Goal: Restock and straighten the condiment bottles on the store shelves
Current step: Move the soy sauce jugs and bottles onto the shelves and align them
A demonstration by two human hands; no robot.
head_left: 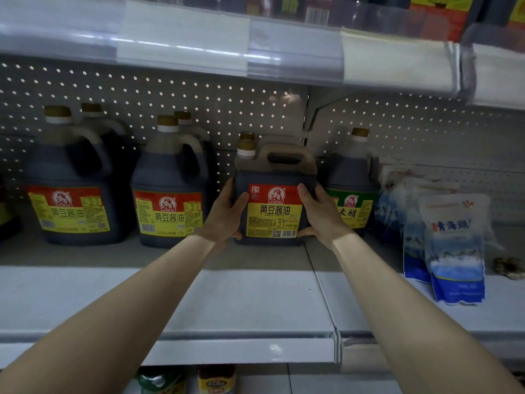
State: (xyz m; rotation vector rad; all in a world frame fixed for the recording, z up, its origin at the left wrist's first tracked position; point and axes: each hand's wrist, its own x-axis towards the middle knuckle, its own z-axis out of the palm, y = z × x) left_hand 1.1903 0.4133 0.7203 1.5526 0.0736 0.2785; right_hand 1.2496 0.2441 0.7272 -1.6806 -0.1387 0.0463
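Clasping soy sauce jug (274,207) between left hand (227,216) and right hand (319,214), grip curled round both sides

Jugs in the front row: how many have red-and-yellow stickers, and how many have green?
Red-and-yellow label jugs: 3, counting the middle jug held by the left hand and right hand
Green label jug: 1
Total: 4

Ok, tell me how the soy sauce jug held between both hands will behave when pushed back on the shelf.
Probably heavy: the soy sauce jug looks full of dark liquid almost up to its handle. The moulded plastic body likely stays stiff. Its wide flat base should slide on the shelf rather than tip or roll.
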